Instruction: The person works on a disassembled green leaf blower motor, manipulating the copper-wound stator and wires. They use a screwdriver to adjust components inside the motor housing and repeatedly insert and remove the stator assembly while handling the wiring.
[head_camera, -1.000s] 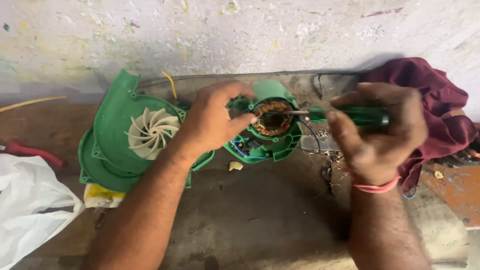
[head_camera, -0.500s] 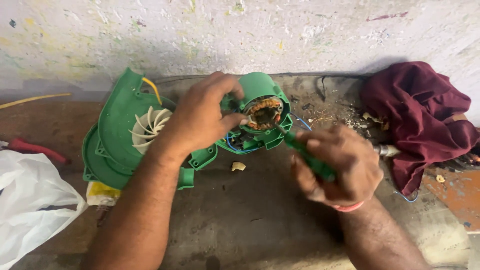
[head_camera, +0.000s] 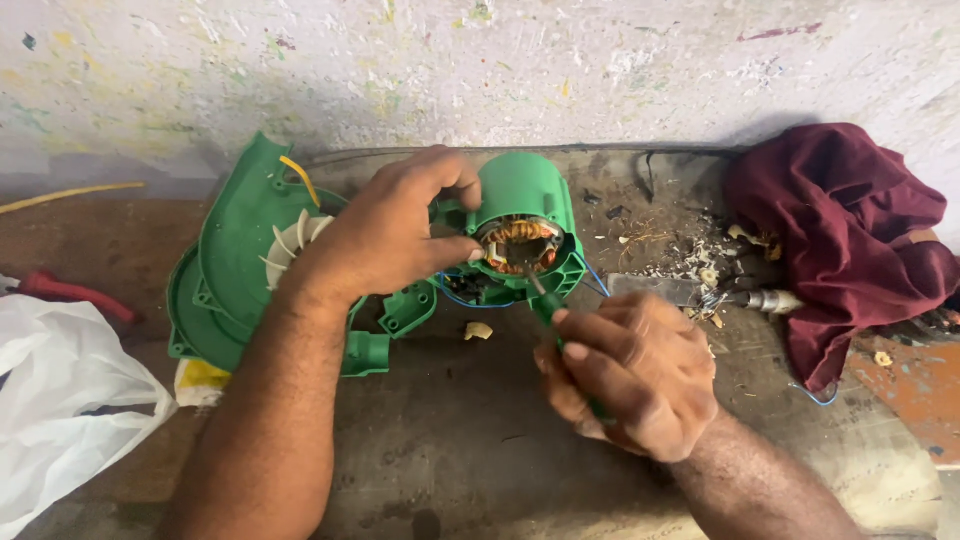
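Your left hand (head_camera: 385, 235) is closed around the green motor housing (head_camera: 525, 200), thumb tip at the rim of its open end and fingers curled over the top, holding it tilted so the opening faces you. Inside that opening the copper windings (head_camera: 518, 243) are visible. The housing sits on the worn workbench (head_camera: 450, 440), near its back edge, just right of the green blower casing (head_camera: 235, 260), whose white fan wheel (head_camera: 290, 250) shows partly behind your wrist. Your right hand (head_camera: 630, 385) is clenched on a green-handled screwdriver (head_camera: 548, 310); most of the handle is hidden in the fist, and the shaft runs up and left into the open end of the housing. A thin blue wire (head_camera: 597, 280) trails out from under the housing. To the right lies a crumpled maroon cloth (head_camera: 850, 230), with small debris between it and the housing. A white plastic bag (head_camera: 60, 400) lies at the left edge, a red-handled tool (head_camera: 70, 293) just above it.
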